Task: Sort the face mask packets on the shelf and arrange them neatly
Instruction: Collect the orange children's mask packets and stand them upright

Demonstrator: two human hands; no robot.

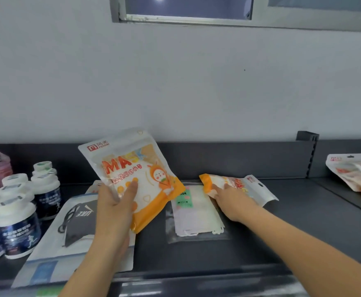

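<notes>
Shelf [303, 221], dark, holding mixed stock; sorting judged partly done.

Item 1: orange-and-white mask packet [132, 176], lifted clear of the shelf at about 11 o'clock from frame centre-bottom, tilted, printed face toward the camera. Held by the left hand [115, 204], thumb across the front, fingers closed behind it.

Item 2: second orange packet [235, 186], lying flat at 1 o'clock, its orange end toward the middle. Right hand [228, 200] rests on it, fingers pressed on its near edge; whether it pinches or only pushes cannot be told.

Item 3: clear packet of pale masks [196, 213], flat at 12 o'clock, between the two hands, its far edge touching item 2.

Item 4: black-mask packet [74, 224], flat at 10 o'clock, partly under the left forearm.

Item 5: loose pile of orange packets [355, 174], far at 3 o'clock, beyond the divider.

Item 6: white-capped bottles [17, 215], at 9 o'clock, not part of the job.

Outstanding: matching orange packets not yet gathered together; kinds lie unaligned.
</notes>
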